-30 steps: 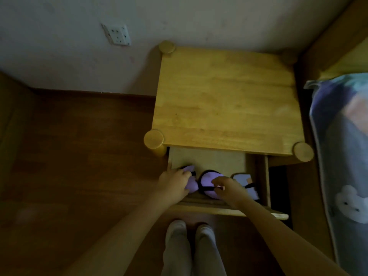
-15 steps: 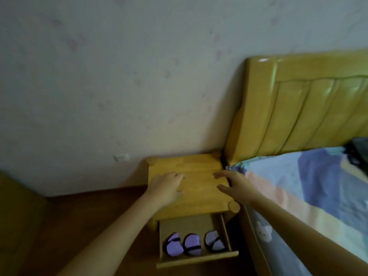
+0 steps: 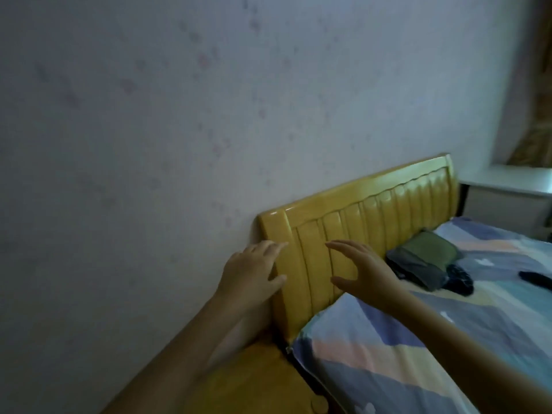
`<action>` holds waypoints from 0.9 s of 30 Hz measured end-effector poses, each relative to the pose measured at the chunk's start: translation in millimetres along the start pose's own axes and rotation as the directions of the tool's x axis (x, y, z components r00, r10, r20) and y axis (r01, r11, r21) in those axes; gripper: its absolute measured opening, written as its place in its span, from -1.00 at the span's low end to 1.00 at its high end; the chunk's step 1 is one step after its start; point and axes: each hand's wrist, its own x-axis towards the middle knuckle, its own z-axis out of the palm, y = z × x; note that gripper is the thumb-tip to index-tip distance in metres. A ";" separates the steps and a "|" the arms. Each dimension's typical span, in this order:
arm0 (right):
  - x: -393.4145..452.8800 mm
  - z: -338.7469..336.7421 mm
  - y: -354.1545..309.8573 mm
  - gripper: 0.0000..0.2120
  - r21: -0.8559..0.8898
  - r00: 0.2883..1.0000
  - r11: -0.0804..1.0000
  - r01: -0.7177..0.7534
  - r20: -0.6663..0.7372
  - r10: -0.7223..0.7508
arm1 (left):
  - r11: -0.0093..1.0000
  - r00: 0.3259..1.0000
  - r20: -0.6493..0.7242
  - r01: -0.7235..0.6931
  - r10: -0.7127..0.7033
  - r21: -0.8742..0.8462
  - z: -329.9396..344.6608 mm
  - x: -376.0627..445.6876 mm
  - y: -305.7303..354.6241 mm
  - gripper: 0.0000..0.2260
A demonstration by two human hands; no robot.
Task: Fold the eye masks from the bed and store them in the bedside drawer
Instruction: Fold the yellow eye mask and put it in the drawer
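Note:
My left hand [image 3: 254,273] is raised in front of the left end of the yellow wooden headboard [image 3: 373,210], fingers loosely spread and holding nothing. My right hand [image 3: 361,273] hovers beside it above the bed, also open and empty. Only the top of the wooden bedside table [image 3: 254,380] shows at the bottom; its drawer and the purple eye masks are out of view. A dark strap-like item [image 3: 536,279] lies on the bed at the far right; what it is cannot be told.
The bed with its patchwork cover [image 3: 433,339] fills the lower right. A folded dark green cloth [image 3: 424,261] and a small black item [image 3: 458,279] lie near the headboard. A pale wall [image 3: 179,130] rises on the left. A white sill [image 3: 507,183] lies far right.
The view has swung up and right from the open drawer to the headboard and bed. Both hands left the masks in the drawer and rose, empty, toward the bed.

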 end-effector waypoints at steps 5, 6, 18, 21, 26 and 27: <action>-67.9 -63.6 -9.8 -0.37 -0.145 0.959 0.973 -0.182 -0.247 0.143 | 0.974 0.973 -0.068 -0.223 0.220 -0.046 -23.4 22.7 58.2 -0.39; -87.0 -77.6 -10.8 -0.37 -0.179 0.945 0.959 -0.218 -0.286 0.161 | 0.962 0.962 -0.082 -0.265 0.260 -0.063 -25.8 24.2 73.9 -0.38; -403.0 -252.5 -58.7 -0.39 -0.304 0.633 0.600 -0.740 -0.617 0.468 | 0.581 0.642 -0.259 -0.765 0.721 -0.277 -76.6 -70.8 367.4 -0.42; -490.7 -291.5 -81.5 -0.42 -0.289 0.564 0.530 -0.798 -0.670 0.484 | 0.487 0.562 -0.306 -0.824 0.769 -0.289 -92.3 -113.7 443.3 -0.42; -636.3 -356.1 -118.5 -0.46 -0.278 0.442 0.362 -0.890 -0.726 0.527 | 0.317 0.422 -0.369 -0.895 0.828 -0.313 -121.3 -202.9 575.8 -0.44; -663.1 -367.0 -125.3 -0.47 -0.265 0.408 0.327 -0.907 -0.740 0.535 | 0.281 0.391 -0.370 -0.906 0.842 -0.316 -126.1 -219.4 600.9 -0.45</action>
